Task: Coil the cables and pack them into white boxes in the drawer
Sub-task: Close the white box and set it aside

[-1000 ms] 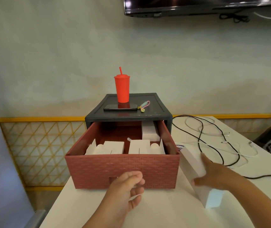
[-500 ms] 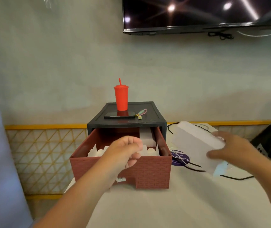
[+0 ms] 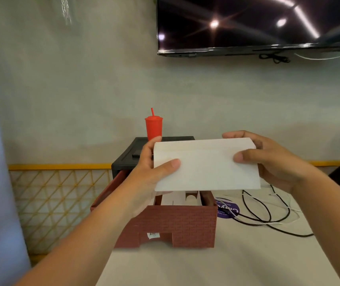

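Box (image 3: 206,166) sat between both hands, above the open drawer (image 3: 175,226). Left hand (image 3: 152,172) pinched its left end, thumb in front. Right hand (image 3: 268,159) gripped the right end likewise.

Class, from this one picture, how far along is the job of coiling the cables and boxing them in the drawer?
Done: the drawer stands open with white boxes inside. In hand: the left hand and right hand hold one white box above it; its contents cannot be seen. Left: the black and white cables lie loose and uncoiled on the table.
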The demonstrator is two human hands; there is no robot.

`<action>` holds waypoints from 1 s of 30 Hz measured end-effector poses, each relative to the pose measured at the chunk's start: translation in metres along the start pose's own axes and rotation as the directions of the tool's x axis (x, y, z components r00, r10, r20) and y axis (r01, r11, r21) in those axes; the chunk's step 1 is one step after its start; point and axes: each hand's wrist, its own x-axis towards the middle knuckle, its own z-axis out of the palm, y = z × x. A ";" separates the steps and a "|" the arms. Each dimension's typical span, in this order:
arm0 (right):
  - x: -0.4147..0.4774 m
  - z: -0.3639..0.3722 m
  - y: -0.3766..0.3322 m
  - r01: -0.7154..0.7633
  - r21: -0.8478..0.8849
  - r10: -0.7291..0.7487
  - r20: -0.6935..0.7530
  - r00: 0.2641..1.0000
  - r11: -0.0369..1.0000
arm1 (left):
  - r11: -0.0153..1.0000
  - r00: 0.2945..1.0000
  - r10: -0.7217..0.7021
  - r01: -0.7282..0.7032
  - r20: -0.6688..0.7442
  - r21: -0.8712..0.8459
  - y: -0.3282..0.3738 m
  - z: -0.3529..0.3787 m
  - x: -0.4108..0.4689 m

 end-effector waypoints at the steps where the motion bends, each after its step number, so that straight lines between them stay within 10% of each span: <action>1: 0.005 0.004 0.004 -0.014 0.061 0.016 -0.024 1.000 0.998 | 0.999 0.999 0.042 -0.042 -0.026 -0.008 0.000 -0.001 0.000; 7: 0.034 0.054 0.029 0.003 0.411 0.108 -0.246 0.963 0.912 | 0.973 0.909 0.232 -0.213 -0.346 0.094 -0.008 -0.009 0.005; 14: 0.052 0.120 0.057 -0.083 0.639 0.303 -0.242 0.922 0.765 | 0.993 0.774 0.112 -0.103 -0.623 0.050 -0.027 -0.022 0.014; 24: 0.083 0.157 0.073 -0.430 0.480 0.516 -0.056 0.855 0.765 | 0.978 0.836 -0.088 0.176 -0.542 0.113 -0.045 -0.070 0.020; 30: 0.120 0.135 0.089 -0.659 0.365 0.686 0.072 0.724 0.657 | 0.814 0.802 0.012 0.339 -0.597 0.472 -0.052 -0.132 0.021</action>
